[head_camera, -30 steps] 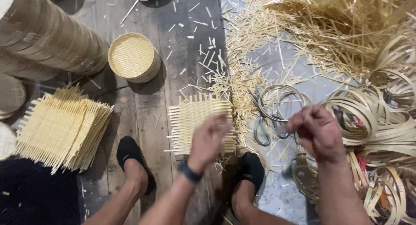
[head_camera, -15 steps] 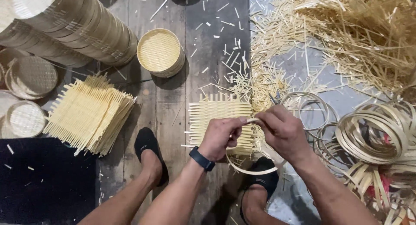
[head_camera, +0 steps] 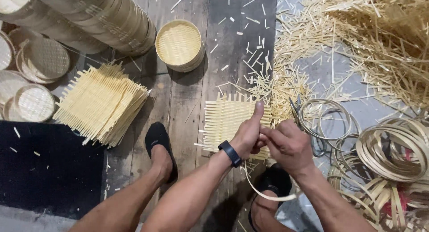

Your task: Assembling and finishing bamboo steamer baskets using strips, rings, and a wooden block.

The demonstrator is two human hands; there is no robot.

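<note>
Both hands meet over a square woven bamboo mat (head_camera: 223, 120) that lies on the wooden floor. My left hand (head_camera: 248, 136), with a dark band on its wrist, has its thumb up and grips a thin bamboo ring (head_camera: 263, 191). My right hand (head_camera: 288, 145) closes on the same ring from the right. The ring's lower arc curves down below the hands, above my right foot (head_camera: 272, 183). My left foot (head_camera: 160, 145) in a black shoe rests to the left of the mat.
A stack of woven mats (head_camera: 100, 104) lies at left. Stacked round bamboo steamers (head_camera: 98, 17) and a single steamer basket (head_camera: 179, 44) stand at the back. Loose bamboo rings (head_camera: 389, 147) pile up at right, scissors (head_camera: 296, 111) beside them, and straw-like splints (head_camera: 375, 44) behind.
My right hand lifted a bamboo ring from the pile at right and brought it over the mat. My left hand rose from the mat and took hold of the ring.
</note>
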